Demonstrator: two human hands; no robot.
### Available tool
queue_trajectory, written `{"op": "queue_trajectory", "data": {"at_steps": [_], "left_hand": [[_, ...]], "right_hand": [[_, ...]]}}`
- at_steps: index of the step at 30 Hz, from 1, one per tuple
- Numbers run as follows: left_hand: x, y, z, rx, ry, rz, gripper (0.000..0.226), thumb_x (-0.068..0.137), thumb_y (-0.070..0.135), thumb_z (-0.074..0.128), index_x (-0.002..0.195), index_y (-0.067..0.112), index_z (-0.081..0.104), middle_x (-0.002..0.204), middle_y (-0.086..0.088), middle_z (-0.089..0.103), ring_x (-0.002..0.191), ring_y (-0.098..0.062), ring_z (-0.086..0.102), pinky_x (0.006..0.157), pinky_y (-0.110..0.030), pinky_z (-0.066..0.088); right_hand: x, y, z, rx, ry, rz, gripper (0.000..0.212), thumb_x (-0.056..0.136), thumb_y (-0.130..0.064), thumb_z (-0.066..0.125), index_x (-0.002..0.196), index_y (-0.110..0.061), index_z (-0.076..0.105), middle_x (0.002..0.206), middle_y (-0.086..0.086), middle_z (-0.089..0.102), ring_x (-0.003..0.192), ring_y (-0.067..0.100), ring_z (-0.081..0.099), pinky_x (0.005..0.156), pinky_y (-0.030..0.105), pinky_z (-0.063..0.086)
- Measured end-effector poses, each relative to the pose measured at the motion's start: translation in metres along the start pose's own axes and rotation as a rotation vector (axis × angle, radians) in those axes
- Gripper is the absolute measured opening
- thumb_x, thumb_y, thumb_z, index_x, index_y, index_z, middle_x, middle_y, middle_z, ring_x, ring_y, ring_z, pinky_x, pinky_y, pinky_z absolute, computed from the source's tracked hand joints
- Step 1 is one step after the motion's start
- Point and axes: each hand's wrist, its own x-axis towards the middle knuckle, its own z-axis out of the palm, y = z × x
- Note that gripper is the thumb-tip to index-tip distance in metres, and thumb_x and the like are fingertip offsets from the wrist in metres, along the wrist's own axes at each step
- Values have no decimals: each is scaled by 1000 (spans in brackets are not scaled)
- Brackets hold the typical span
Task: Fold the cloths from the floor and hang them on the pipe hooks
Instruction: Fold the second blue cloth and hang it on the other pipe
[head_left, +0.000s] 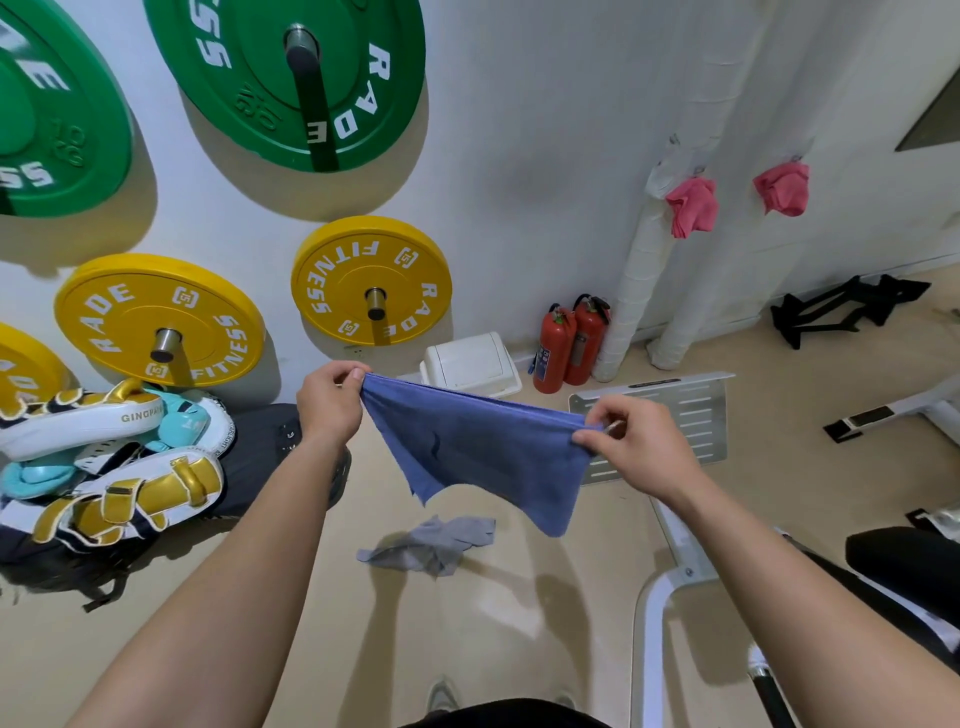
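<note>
The left hand (330, 402) and right hand (631, 444) each pinch a top corner of the blue cloth (483, 452), which hangs stretched between them above the floor (519, 623). Folding looks underway; next the corners likely need bringing together. A grey cloth (431, 543) lies crumpled below, and two pink cloths (693, 205) already hang on the pipe hooks (698, 169), well apart.
</note>
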Motion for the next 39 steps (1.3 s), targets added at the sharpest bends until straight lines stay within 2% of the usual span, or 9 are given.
{"op": "queue_trajectory", "data": {"at_steps": [5, 10, 13, 16, 23, 28, 32, 35, 39], "left_hand": [[-10, 1, -1, -6, 15, 68, 21, 100, 21, 56, 102, 15, 75, 97, -4, 74, 93, -25, 66, 84, -41, 54], [-20, 12, 2, 32, 49, 153, 22, 101, 22, 53, 103, 12, 72, 93, -6, 71, 87, -24, 63, 76, -32, 47], [-20, 10, 12, -30, 36, 54, 18, 97, 26, 55, 91, 20, 71, 85, -4, 72, 80, -26, 67, 77, -43, 59], [-41, 12, 24, -118, -6, -122, 21, 96, 22, 59, 78, 18, 69, 68, -3, 70, 61, -19, 67, 73, -41, 62], [-116, -1, 69, -269, -281, -246, 19, 88, 13, 64, 71, 9, 71, 61, -3, 66, 51, -11, 56, 60, -25, 49], [-143, 8, 80, -436, -338, -250, 10, 89, 11, 71, 82, 12, 77, 76, -10, 76, 68, -19, 68, 73, -37, 60], [-145, 12, 77, -448, -336, -188, 14, 89, 9, 71, 82, 16, 80, 71, -4, 75, 61, -13, 63, 75, -42, 61], [-143, 12, 75, -369, -297, -113, 22, 89, 13, 71, 77, 30, 79, 74, 4, 76, 65, -11, 67, 77, -42, 61], [-140, 14, 69, -294, -305, -25, 13, 90, 22, 70, 85, 32, 77, 81, 9, 76, 78, -10, 71, 76, -32, 60]], "right_hand": [[21, -4, -20, -133, 42, -33, 15, 83, -20, 76, 82, -33, 69, 72, -15, 66, 72, 8, 62, 67, 23, 41], [49, -5, -28, -53, 142, 11, 14, 92, -16, 63, 81, -24, 60, 75, -13, 62, 70, 10, 57, 62, 25, 40], [60, -6, -16, 54, 260, 124, 8, 95, -19, 59, 87, -18, 58, 79, -3, 61, 76, 22, 56, 69, 29, 38], [53, -1, 11, 126, 325, 276, 16, 88, -23, 68, 76, -17, 59, 70, -3, 60, 75, 24, 58, 70, 31, 44], [-1, -9, 84, 377, 83, 356, 16, 81, -19, 77, 70, -16, 65, 55, -6, 58, 56, 12, 55, 62, 36, 53], [-12, -9, 102, 459, -21, 258, 11, 83, -13, 75, 76, -22, 76, 67, -8, 72, 72, 15, 69, 78, 48, 60], [-18, -11, 102, 462, -65, 196, 20, 74, -32, 70, 90, -23, 79, 83, -5, 77, 86, 21, 73, 82, 49, 59], [-20, -14, 103, 450, -81, 151, 13, 81, -25, 71, 90, -28, 80, 85, -7, 77, 84, 15, 73, 83, 46, 59], [-21, -17, 100, 431, -140, 65, 35, 93, -4, 57, 107, -29, 77, 98, -16, 75, 86, -1, 67, 81, 28, 56]]}}
